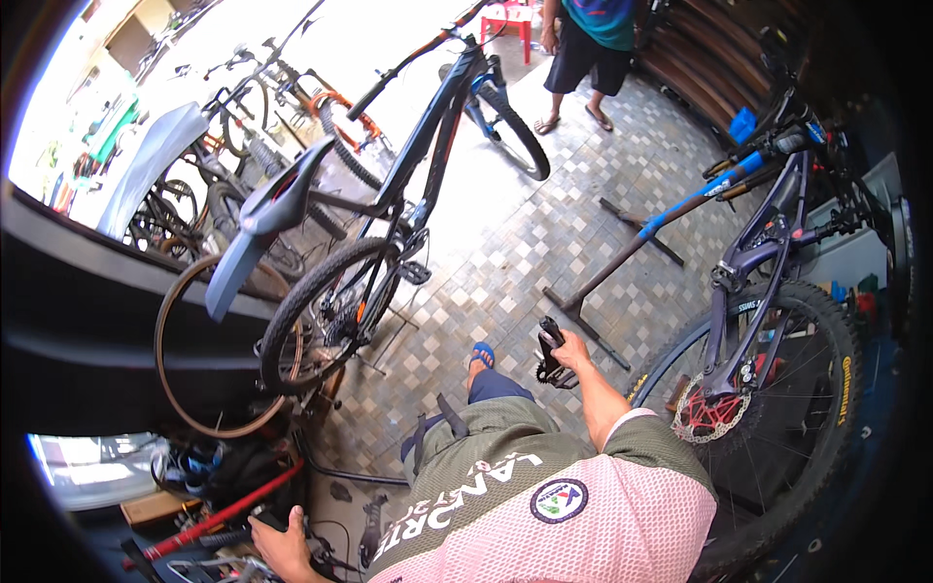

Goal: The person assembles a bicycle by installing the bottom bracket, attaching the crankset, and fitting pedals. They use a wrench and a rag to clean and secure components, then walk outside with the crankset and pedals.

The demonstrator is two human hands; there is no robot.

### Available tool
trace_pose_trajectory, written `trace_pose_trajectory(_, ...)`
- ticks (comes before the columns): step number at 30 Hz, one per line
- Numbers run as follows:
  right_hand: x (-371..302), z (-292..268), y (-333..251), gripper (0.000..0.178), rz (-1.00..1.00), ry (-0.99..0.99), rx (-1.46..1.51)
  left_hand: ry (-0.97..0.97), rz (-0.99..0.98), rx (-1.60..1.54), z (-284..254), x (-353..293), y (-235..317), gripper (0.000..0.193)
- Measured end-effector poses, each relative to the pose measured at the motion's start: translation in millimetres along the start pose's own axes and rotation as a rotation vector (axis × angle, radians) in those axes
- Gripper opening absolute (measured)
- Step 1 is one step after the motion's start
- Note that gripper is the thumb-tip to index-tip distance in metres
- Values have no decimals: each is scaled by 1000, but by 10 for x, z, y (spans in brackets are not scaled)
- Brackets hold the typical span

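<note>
My right hand is raised in front of me, shut on a black bicycle crank arm with a small chainring. It hangs above the tiled floor, between my foot in a blue sandal and the purple bike's front wheel. Low at the left, my left hand reaches down into a heap of parts. It rests on a dark bar-like part next to a red tube. Whether its fingers close around that part is unclear.
A black mountain bike stands on a stand ahead left, with more bikes and a loose tan-walled wheel behind it. A dark floor stand lies ahead right. Another person in shorts and sandals stands at the far end beside a red stool.
</note>
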State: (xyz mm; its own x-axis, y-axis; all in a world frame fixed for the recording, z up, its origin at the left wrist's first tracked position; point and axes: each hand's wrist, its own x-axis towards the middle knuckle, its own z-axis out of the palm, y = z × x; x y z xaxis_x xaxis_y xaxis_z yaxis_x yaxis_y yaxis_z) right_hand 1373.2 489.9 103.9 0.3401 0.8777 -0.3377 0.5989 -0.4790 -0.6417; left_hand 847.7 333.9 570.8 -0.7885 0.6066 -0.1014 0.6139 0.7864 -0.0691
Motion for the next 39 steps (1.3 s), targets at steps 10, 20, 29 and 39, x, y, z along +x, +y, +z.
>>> trace_pose_trajectory(10,1328,-1149,-287,42,121,131,28,-207,929,-259,562,834,3574,75)
trace_pose_trajectory(20,2709,-3047,-502,30,-36,519,176,-220,1553,-343,514,751,7540,30)
trace_pose_trajectory(29,4279,-4788,-455,27,-110,596,143,-265,1983,-348,218,-393,10498,42)
trace_pose_trajectory(39,6702,-6174,-332,31,-257,339,210,-699,1460,-111,2085,-646,12244,49)
